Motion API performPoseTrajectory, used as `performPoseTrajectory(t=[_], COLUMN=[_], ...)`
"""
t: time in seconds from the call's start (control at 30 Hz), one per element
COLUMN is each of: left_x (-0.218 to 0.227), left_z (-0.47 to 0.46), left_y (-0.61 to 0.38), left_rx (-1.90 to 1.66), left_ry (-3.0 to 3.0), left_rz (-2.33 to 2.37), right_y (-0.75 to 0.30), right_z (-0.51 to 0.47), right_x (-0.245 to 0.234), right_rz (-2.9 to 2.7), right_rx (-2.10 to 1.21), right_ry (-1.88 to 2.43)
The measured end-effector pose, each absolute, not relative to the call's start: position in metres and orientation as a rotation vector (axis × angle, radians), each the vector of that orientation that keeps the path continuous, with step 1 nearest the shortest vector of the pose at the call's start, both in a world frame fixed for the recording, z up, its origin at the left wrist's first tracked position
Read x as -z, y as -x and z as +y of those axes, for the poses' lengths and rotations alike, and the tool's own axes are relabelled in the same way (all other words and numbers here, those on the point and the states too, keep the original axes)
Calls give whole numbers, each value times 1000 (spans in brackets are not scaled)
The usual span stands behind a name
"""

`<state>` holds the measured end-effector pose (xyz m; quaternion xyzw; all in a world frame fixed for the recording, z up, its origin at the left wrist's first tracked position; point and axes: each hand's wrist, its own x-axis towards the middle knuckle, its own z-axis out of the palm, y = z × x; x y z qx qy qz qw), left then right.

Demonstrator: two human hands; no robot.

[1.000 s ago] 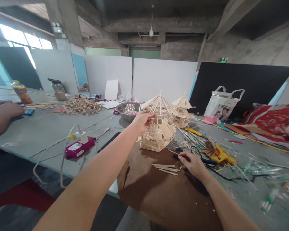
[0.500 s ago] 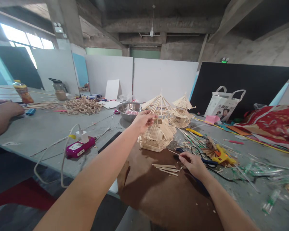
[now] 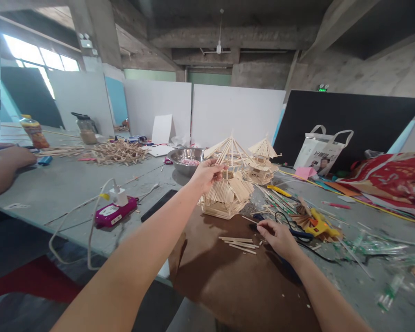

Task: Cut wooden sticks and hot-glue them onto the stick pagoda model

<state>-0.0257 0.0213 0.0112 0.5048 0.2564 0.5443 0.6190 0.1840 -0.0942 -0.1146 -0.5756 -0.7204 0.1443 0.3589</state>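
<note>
A pavilion model [image 3: 226,203] built of thin wooden sticks, with a tiered roof, stands at the back of a brown board [image 3: 207,272]. My left hand [image 3: 207,174] is closed in a pinch at the left edge of its upper roof; the fingertips partly hide the contact. Low and to the right of the model, my right hand [image 3: 276,235] pinches a thin wooden stick [image 3: 249,220] that points toward the model's base. Several loose sticks [image 3: 238,243] lie on the board, left of my right hand. Behind the first model is a second stick pavilion [image 3: 262,168].
A yellow glue gun [image 3: 320,224] with a black cord and clear wrappers [image 3: 376,249] lie at right. Left are a purple power strip [image 3: 115,212], a dark phone-like slab [image 3: 159,205], a metal bowl [image 3: 180,157] and a stick pile [image 3: 119,152]. Another person's arm [image 3: 10,163] rests far left.
The view has shifted very slightly. Both hands keep the same places and grips, and the pavilion model stands where it was.
</note>
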Motion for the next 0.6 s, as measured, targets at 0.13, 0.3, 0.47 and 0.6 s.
performPoseTrajectory(t=[0.13, 0.3, 0.47, 0.6], left_x=[-9, -9, -10, -8], left_z=[20, 16, 16, 13], left_y=[24, 23, 22, 27], left_rx=[-1311, -1321, -1313, -1233], left_ry=[-1176, -1150, -1076, -1036], left_rz=[621, 638, 664, 642], right_y=[-184, -183, -183, -184], right_z=[-94, -95, -95, -94], right_x=[115, 113, 113, 114], right_rz=[-1864, -1858, -1858, -1857], right_rx=[-359, -373, -371, -377], right_ry=[1502, 1497, 1498, 1490])
